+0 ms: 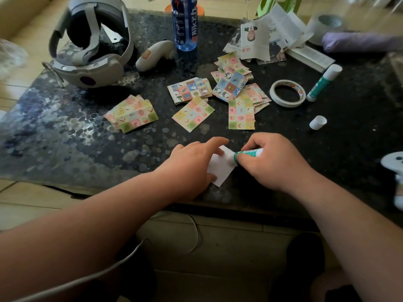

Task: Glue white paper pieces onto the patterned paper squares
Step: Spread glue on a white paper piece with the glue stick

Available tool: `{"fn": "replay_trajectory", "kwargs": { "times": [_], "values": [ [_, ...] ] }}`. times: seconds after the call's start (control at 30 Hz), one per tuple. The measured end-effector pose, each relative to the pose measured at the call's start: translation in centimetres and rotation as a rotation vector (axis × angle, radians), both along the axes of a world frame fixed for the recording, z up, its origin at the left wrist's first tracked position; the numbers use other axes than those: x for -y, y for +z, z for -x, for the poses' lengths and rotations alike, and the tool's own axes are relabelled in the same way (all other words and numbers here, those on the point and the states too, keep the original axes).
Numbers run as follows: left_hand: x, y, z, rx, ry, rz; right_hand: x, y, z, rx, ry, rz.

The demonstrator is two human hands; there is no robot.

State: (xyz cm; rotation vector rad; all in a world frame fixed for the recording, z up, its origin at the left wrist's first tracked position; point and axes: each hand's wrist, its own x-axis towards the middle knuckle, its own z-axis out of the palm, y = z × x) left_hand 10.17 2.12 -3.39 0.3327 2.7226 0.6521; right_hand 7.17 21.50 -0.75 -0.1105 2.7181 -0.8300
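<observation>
A white paper piece [220, 168] lies near the front edge of the dark speckled table [87, 149]. My left hand [192, 164] presses it flat with straight fingers. My right hand [270, 160] grips a green and white glue stick [248, 153], its tip touching the paper's right edge. Patterned paper squares lie beyond in several stacks: one at left [133, 114], a single square [193, 113], another [241, 114] and a blue-toned pile [189, 89].
A loose white cap [318, 122], a tape roll [287, 92] and a second glue stick [323, 82] lie at right. A headset [91, 44], controller [153, 54], blue bottle [184, 22] and newspaper scraps [266, 38] sit at the back.
</observation>
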Motion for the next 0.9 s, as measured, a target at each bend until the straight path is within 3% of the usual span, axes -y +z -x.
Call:
{"fn": "replay_trajectory", "kwargs": {
  "times": [0.17, 0.33, 0.5, 0.67, 0.9],
  "values": [
    [0.1, 0.0, 0.1, 0.008, 0.002, -0.015, 0.2, 0.1, -0.4, 0.052, 0.118, 0.0],
    [0.2, 0.0, 0.3, 0.019, -0.007, -0.003, 0.2, 0.0, -0.4, 0.006, 0.053, 0.0],
    [0.3, -0.2, 0.2, 0.012, -0.003, -0.011, 0.7, 0.3, -1.0, 0.083, 0.196, -0.025],
    [0.3, -0.3, 0.4, 0.026, 0.003, -0.01, 0.5, 0.2, -0.7, 0.035, 0.095, -0.013],
    [0.4, -0.3, 0.4, 0.028, 0.016, -0.027, 1.0, 0.2, -1.3, 0.082, 0.176, -0.016]
  ]
}}
